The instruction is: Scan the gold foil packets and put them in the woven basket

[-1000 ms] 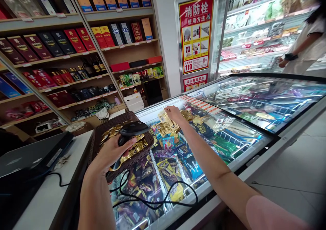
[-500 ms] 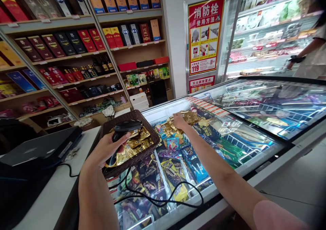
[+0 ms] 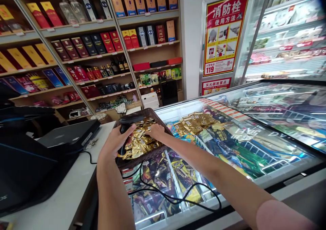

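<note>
My left hand (image 3: 115, 140) is wrapped round the handle of a black barcode scanner (image 3: 132, 118), held over the near left side of a brown woven basket (image 3: 150, 156). Gold foil packets (image 3: 139, 146) fill the basket, which rests at the edge of the glass-topped freezer. Over the right part of the basket, my right hand (image 3: 156, 131) has its fingers bent together on a gold packet; its fingertips are partly hidden. More gold packets (image 3: 195, 122) lie in a spread heap on the freezer, right of the basket.
The scanner's black cable (image 3: 175, 199) loops across the freezer glass. Frozen treats (image 3: 185, 175) show in wire baskets beneath. On the left, a white counter (image 3: 63, 196) holds a dark flat device (image 3: 68, 135). Shelves of boxed bottles (image 3: 96, 45) line the back wall.
My right hand has moved left from the packets on the freezer to those in the basket. My left hand still grips the scanner. The view has turned left.
</note>
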A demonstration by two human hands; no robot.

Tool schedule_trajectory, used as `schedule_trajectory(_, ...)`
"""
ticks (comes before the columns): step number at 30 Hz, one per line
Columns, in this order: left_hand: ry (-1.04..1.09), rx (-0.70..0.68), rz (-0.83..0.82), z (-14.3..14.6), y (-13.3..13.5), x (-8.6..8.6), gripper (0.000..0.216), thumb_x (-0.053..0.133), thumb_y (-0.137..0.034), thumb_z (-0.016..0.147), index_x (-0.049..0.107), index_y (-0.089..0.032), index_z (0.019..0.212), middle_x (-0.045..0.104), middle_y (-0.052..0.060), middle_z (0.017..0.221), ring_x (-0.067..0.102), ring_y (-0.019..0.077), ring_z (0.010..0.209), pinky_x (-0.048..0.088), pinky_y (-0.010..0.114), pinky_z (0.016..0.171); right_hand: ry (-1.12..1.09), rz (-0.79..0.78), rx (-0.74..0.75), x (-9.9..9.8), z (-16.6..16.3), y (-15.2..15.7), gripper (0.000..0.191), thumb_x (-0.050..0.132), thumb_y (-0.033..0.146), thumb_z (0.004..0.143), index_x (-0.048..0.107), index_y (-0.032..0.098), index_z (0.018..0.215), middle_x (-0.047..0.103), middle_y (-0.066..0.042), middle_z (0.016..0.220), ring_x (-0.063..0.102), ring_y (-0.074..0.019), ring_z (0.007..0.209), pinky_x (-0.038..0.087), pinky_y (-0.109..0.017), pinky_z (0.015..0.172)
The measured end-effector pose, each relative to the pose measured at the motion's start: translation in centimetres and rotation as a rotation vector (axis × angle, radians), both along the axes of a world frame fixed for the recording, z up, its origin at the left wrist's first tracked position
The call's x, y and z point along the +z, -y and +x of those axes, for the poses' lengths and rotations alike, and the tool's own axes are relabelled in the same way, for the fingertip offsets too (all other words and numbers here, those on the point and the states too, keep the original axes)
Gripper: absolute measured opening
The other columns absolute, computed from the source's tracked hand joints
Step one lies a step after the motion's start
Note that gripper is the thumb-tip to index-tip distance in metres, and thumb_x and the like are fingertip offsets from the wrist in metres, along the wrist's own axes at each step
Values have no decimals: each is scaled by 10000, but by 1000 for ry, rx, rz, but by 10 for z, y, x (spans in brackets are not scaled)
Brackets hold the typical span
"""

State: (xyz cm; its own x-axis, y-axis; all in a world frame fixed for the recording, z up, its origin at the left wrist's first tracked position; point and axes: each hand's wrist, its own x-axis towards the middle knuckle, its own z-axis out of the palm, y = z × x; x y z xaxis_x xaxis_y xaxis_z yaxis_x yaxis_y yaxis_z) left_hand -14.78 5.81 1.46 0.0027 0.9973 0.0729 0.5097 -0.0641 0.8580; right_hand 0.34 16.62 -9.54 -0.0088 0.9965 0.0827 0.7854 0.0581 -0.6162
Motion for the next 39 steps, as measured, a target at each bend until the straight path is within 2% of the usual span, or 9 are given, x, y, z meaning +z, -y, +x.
schedule_trajectory(5, -14, -19, -18, 0, 3, 3, 573, 718, -743, 643, 570, -190, 659, 593, 29, 571, 520, 161, 537, 387, 271, 532, -116, -36, -85, -2, 14, -4, 268, 721, 256, 813, 710, 123, 1045, 732, -226, 1061, 697, -365, 1030, 536, -391, 778)
schedule_trajectory(10, 16, -36, -7, -5, -2, -1, 570, 733, -731, 643, 600, -180, 699, 610, 29, 621, 539, 161, 565, 404, 267, 546, -309, 84, -184, 4, 47, -2, 376, 390, 294, 1007, 477, 114, 1326, 712, -219, 1059, 722, -297, 896, 542, -359, 676)
schedule_trajectory(14, 27, -41, -9, -2, -2, -2, 572, 735, -731, 636, 591, -180, 695, 601, 13, 623, 527, 149, 556, 400, 265, 548, -525, 166, -218, 10, 68, -3, 370, 231, 270, 1040, 339, 157, 1376, 682, -184, 1060, 722, -218, 700, 538, -312, 568)
schedule_trajectory(18, 21, -44, -18, 4, 0, -1, 577, 741, -731, 627, 586, -182, 711, 611, 10, 648, 531, 146, 557, 394, 263, 541, -879, 207, -182, 4, 95, -5, 266, 406, 219, 977, 444, 209, 1240, 651, -89, 1001, 692, -166, 599, 550, -292, 564)
schedule_trajectory(20, 38, -65, -15, 6, -1, -1, 582, 750, -727, 619, 584, -181, 735, 619, 10, 672, 531, 142, 556, 399, 264, 540, -930, 186, -161, -2, 110, -4, 219, 532, 166, 885, 526, 193, 1102, 646, -50, 936, 690, -154, 637, 557, -281, 625)
schedule_trajectory(23, 54, -88, -16, 9, -1, -1, 587, 764, -714, 618, 590, -177, 780, 618, 8, 685, 537, 139, 557, 406, 262, 540, -926, 149, -139, -13, 130, 0, 129, 650, 173, 769, 591, 165, 884, 647, -28, 799, 680, -171, 705, 544, -278, 677)
schedule_trajectory(25, 60, -96, -14, 12, -1, -1, 581, 772, -701, 621, 590, -177, 792, 614, 4, 681, 537, 134, 555, 406, 256, 536, -918, 160, -131, -18, 141, 3, 149, 681, 257, 757, 608, 166, 849, 651, -20, 774, 665, -180, 743, 526, -279, 689)
schedule_trajectory(32, 23, -186, -48, 26, -1, -6, 537, 740, -685, 681, 593, -179, 783, 610, 13, 686, 531, 128, 550, 379, 239, 502, -985, 352, -165, -15, 174, -1, 360, 575, 452, 865, 527, 209, 1127, 690, -16, 869, 672, -176, 774, 521, -279, 665)
schedule_trajectory(39, -5, -336, -89, 63, 3, -13, 521, 746, -660, 685, 589, -177, 796, 606, 5, 673, 530, 125, 542, 385, 238, 514, -578, 480, -169, 1, 213, -2, 130, 687, 297, 831, 749, 188, 865, 753, -45, 795, 691, -198, 758, 506, -282, 698)
